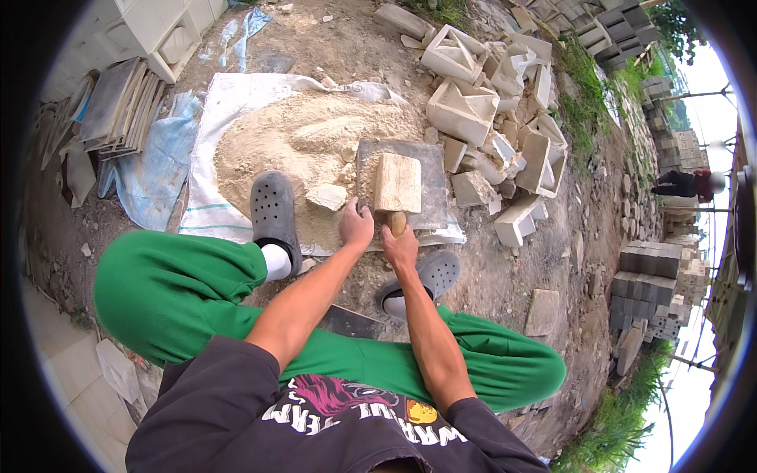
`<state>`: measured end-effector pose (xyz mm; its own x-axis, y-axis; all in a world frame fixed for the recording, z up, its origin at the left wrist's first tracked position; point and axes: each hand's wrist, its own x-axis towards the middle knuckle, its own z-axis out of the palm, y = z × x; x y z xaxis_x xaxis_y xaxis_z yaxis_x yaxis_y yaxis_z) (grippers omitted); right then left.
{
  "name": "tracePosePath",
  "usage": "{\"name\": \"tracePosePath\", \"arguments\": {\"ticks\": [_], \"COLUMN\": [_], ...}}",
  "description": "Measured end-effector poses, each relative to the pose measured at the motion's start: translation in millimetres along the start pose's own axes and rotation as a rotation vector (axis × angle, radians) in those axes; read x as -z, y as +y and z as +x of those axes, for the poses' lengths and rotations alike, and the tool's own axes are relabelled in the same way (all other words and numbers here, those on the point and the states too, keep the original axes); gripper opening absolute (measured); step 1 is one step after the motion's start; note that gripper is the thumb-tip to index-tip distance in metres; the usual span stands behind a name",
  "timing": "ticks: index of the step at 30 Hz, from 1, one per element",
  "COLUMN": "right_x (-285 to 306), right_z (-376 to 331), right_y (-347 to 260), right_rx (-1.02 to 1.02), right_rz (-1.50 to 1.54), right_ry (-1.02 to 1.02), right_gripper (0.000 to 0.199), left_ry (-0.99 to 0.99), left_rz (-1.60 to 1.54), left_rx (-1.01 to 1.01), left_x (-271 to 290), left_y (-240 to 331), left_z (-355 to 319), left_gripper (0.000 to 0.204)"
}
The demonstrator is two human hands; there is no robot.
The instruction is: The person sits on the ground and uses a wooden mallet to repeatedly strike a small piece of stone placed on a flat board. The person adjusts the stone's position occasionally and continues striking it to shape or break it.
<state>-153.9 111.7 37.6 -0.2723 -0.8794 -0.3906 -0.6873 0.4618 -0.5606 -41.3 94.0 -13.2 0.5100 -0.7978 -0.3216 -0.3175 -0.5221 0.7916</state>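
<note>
Wooden mallet (398,183), in the head view just past 12 o'clock from the centre, lies over a flat dark slab (434,191); whether it touches, I cannot tell. Its blocky head looks heavy for its short handle (397,225), stiff and hard to break, though dust may make it slippery; the rounded handle seems the place to hold. The right hand (400,246) has its fingers closed around that handle, toward 6 o'clock of the head. The left hand (357,227) is near the slab's edge at about 8 o'clock, fingers curled; whether they grip anything, I cannot tell. At 9 o'clock sits a jagged pale chunk (326,195); at 10, crumbly, powdery rubble (292,134) on a woven white sheet (206,158); at 2, angular, hollow broken castings (464,110).
</note>
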Motion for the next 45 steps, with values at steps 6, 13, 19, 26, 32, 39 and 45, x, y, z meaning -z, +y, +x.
{"name": "tracePosePath", "arguments": {"ticks": [6,13,19,26,32,39,45], "right_x": [-6.5,8.2,5.7,11.2,9.5,7.2,16.0], "right_z": [-18.9,-13.2,-4.5,-11.1,5.7,-11.4,-1.3], "right_y": [12.2,-3.3,21.5,10.4,33.9,24.8,22.5], "right_rx": [-0.028,-0.033,-0.044,0.015,-0.066,-0.076,-0.069], "right_rz": [-0.042,0.050,-0.179,0.121,-0.043,-0.174,-0.010], "right_ry": [0.075,0.119,0.064,0.154,0.004,0.107,-0.004], "right_gripper": [0.056,0.056,0.056,0.054,0.044,0.045,0.045], "left_ry": [0.004,-0.040,-0.069,-0.057,-0.106,-0.079,-0.094], "left_rz": [-0.077,0.038,0.047,0.027,0.058,-0.073,0.069], "left_rx": [0.026,0.039,0.108,0.060,0.053,0.012,-0.021], "left_x": [-0.8,10.3,12.8,7.0,2.7,3.7,5.5], "left_y": [-1.1,8.9,26.8,14.7,32.4,32.3,31.6], "left_z": [3.2,-6.3,-11.1,-11.9,-17.5,-25.4,-23.2], "left_gripper": [0.042,0.043,0.046,0.047,0.050,0.050,0.050]}}
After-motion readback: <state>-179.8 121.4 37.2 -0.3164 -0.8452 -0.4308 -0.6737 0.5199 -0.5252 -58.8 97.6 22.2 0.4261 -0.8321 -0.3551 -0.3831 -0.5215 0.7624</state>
